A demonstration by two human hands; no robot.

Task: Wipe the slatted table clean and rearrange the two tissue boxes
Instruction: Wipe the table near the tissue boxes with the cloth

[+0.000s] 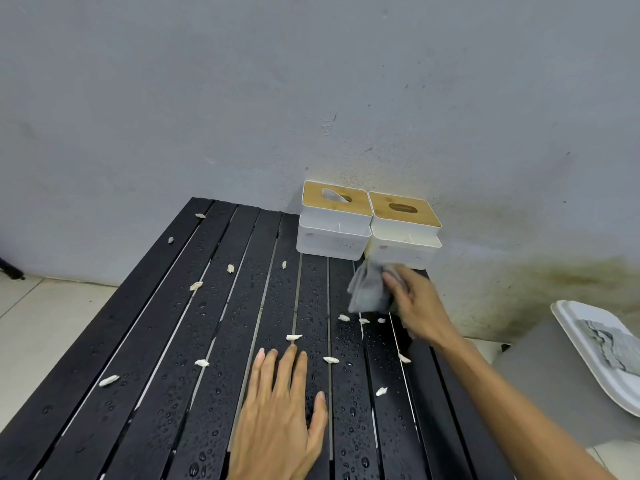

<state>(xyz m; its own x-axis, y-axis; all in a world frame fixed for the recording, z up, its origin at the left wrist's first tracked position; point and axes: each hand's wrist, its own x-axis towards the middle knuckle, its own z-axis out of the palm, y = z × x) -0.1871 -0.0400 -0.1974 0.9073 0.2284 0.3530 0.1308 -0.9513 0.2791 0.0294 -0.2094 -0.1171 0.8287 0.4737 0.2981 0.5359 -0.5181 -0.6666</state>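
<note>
Noting left hand (277,410) lying flat near front edge of counter (138,375), fingers (294,368) apart, gripping nothing. Right hand (419,306) clamping grey cloth (367,292) at far right corner, just before right tissue box (403,251); left tissue box (332,237) touching it. Droplets and pale scraps (293,337) lying across slats. Risks I am judging: cloth pushing scraps into slat gaps; wet cloth wetting or knocking right box.
</note>
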